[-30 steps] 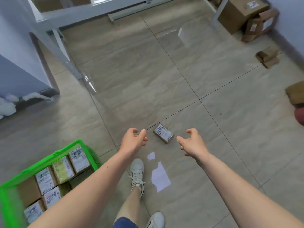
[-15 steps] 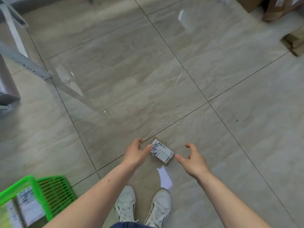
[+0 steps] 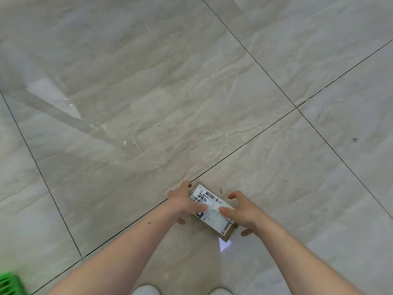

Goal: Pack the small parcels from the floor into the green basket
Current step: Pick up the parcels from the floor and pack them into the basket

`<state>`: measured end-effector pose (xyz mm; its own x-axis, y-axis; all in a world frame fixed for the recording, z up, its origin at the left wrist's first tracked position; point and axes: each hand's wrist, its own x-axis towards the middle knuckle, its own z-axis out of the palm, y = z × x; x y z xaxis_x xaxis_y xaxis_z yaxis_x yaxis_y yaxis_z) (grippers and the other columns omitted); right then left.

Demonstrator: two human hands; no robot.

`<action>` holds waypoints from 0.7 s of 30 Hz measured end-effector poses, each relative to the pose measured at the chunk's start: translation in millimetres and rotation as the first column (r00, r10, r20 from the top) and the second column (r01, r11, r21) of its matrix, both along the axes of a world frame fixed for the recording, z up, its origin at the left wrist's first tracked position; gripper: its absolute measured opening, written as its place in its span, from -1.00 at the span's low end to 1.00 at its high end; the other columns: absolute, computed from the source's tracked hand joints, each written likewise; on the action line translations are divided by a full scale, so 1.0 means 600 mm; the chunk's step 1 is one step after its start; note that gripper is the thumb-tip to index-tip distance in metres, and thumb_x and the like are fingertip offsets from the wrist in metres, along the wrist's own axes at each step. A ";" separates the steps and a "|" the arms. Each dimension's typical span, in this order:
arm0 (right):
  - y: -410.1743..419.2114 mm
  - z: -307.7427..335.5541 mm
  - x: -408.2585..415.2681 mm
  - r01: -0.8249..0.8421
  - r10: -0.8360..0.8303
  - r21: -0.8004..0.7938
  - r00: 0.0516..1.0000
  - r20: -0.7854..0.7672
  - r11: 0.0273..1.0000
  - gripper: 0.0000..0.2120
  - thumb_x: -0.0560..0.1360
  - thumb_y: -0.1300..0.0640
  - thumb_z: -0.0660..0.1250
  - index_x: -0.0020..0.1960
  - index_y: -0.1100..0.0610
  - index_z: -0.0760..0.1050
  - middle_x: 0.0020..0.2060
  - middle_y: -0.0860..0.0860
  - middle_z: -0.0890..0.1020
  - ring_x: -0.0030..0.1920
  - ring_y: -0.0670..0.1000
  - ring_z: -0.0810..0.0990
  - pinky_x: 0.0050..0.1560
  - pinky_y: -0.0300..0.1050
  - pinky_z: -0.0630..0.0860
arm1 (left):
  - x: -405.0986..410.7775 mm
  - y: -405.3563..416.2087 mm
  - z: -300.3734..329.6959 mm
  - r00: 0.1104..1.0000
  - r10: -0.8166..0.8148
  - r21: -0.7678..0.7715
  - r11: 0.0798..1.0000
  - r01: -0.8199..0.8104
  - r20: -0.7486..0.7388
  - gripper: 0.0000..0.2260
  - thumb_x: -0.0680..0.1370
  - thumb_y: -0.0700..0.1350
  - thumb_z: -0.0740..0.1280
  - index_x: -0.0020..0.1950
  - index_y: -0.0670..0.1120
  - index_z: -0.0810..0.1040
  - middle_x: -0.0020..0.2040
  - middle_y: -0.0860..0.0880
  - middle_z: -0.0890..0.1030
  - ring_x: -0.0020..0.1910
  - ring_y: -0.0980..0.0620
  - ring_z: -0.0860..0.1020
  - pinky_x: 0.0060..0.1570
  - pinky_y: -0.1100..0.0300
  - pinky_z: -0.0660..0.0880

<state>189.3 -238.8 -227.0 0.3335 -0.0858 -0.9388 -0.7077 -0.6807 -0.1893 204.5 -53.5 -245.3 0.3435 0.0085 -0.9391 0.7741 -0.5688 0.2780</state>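
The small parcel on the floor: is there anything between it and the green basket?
Nothing visible does. The small parcel lies between the left hand and right hand, both on it. Toward the green basket at the lower left corner there is only bare floor and the person's own left forearm.

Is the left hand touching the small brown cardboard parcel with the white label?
Touching. Head view: left hand thumb lies on the parcel label, fingers around its edge.

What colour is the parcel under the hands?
Brown cardboard, topped by a white label with black print; parcel seen in the head view.
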 end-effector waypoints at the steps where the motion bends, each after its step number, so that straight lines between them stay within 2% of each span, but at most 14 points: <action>1: -0.001 -0.008 0.002 -0.004 0.004 0.009 1.000 -0.009 1.000 -0.54 0.48 -0.04 0.32 0.33 -0.10 0.25 0.14 0.10 0.61 0.05 0.12 0.63 -0.06 0.07 0.63 | 0.000 -0.004 -0.011 1.000 0.010 -0.021 1.000 -0.010 -0.006 -0.22 0.36 -0.03 0.54 0.47 0.10 0.21 0.35 -0.07 0.40 0.14 -0.10 0.55 -0.11 -0.07 0.65; 4: 0.002 -0.018 0.006 0.011 -0.011 0.014 1.000 -0.003 1.000 -0.68 0.52 0.04 0.28 0.24 -0.05 0.32 0.06 0.11 0.65 -0.11 0.10 0.62 -0.02 0.06 0.61 | -0.001 -0.012 -0.023 0.998 0.036 -0.001 0.999 -0.036 0.045 -0.32 0.36 -0.06 0.53 0.40 0.07 0.30 0.29 -0.09 0.46 0.07 -0.08 0.59 -0.20 -0.01 0.66; 6: 0.006 -0.008 0.008 0.020 -0.020 0.011 1.000 0.019 1.000 -0.75 0.52 0.06 0.26 0.18 -0.03 0.36 0.03 0.11 0.66 -0.12 0.09 0.63 -0.06 0.03 0.61 | 0.002 -0.012 -0.017 0.994 0.039 0.017 0.999 -0.041 0.106 -0.37 0.36 -0.05 0.52 0.37 0.08 0.35 0.28 -0.09 0.43 0.04 -0.07 0.60 -0.24 0.03 0.66; 10: 0.012 0.055 0.015 0.051 -0.053 0.030 0.996 0.073 0.998 -0.76 0.52 0.05 0.26 0.17 0.03 0.38 0.04 0.12 0.65 -0.11 0.10 0.60 -0.23 -0.08 0.54 | 0.010 -0.011 0.040 0.973 0.085 0.035 0.995 -0.095 0.212 -0.40 0.35 -0.03 0.53 0.34 0.03 0.40 0.25 -0.09 0.40 0.02 -0.06 0.59 -0.12 0.02 0.64; 14: 0.026 0.164 0.024 0.124 -0.130 0.052 0.981 0.143 0.991 -0.78 0.51 0.06 0.29 0.14 0.06 0.41 -0.01 0.13 0.66 -0.19 0.09 0.59 -0.23 -0.06 0.56 | 0.009 -0.009 0.160 0.897 0.189 0.092 0.965 -0.244 0.399 -0.31 0.27 0.00 0.59 0.31 -0.06 0.40 0.22 -0.04 0.49 0.09 -0.04 0.56 0.12 0.02 0.52; 18: 0.062 0.298 0.038 0.189 -0.203 0.083 0.953 0.223 0.978 -0.84 0.51 0.05 0.32 0.05 0.05 0.42 -0.03 0.16 0.68 -0.18 0.13 0.62 -0.14 0.02 0.61 | 0.007 0.009 0.319 0.796 0.337 0.031 0.913 -0.407 0.503 -0.34 0.20 -0.10 0.62 0.21 -0.02 0.40 0.14 0.03 0.53 0.07 0.00 0.54 0.09 0.04 0.51; 21: 0.105 0.410 0.042 0.198 -0.221 0.109 0.935 0.276 0.974 -0.87 0.52 0.07 0.32 -0.13 -0.02 0.37 -0.05 0.14 0.66 -0.13 0.16 0.64 -0.13 0.07 0.62 | -0.002 0.039 0.434 0.743 0.353 -0.037 0.913 -0.405 0.569 -0.31 0.22 -0.16 0.60 0.27 0.00 0.39 0.20 0.03 0.43 0.13 0.01 0.51 0.20 0.03 0.48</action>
<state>214.8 -175.7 18.8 0.5703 -0.1126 -0.8137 -0.7411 -0.4977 -0.4505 203.6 -30.2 15.2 0.7523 0.3197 -0.5761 0.6572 -0.3028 0.6903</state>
